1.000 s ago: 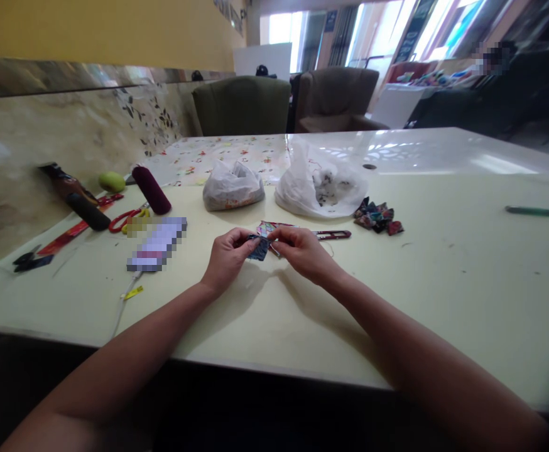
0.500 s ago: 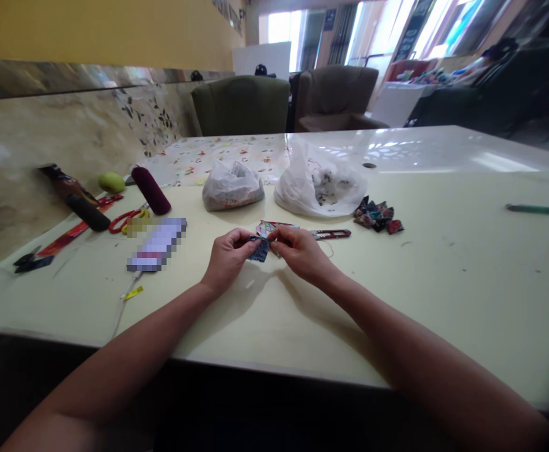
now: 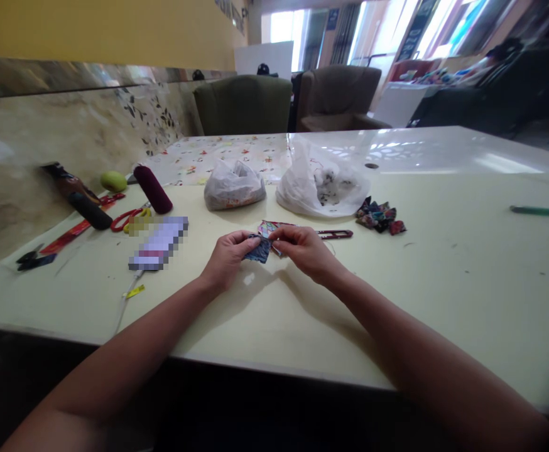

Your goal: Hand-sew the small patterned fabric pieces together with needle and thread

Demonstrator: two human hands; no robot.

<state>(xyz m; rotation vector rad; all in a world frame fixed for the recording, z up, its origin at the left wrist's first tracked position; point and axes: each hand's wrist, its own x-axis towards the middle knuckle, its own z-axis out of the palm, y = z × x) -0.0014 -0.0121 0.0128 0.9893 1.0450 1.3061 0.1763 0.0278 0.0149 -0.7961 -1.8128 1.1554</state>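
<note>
My left hand [image 3: 227, 257] and my right hand [image 3: 303, 251] meet over the middle of the pale table [image 3: 444, 282]. Both pinch a small blue patterned fabric piece [image 3: 258, 251] held just above the tabletop. The left fingers grip its left edge, the right fingers close on its right edge. Right behind my hands lies a colourful fabric scrap [image 3: 269, 227] and a red-handled thread snip [image 3: 335, 234]. A small heap of folded patterned fabric pieces [image 3: 380, 217] rests to the right of them.
Two white plastic bags [image 3: 233, 186] [image 3: 321, 185] stand behind my hands. At the left lie a dark red spool [image 3: 152, 188], a black spool [image 3: 88, 210], red scissors [image 3: 126, 218], a green ball [image 3: 113, 181] and a blurred flat object [image 3: 159, 243]. A green pen [image 3: 536, 211] lies far right. Armchairs stand beyond the table.
My hands stay together on the blue fabric piece; it has turned slightly flatter between the fingers. Nothing else on the table has moved.
</note>
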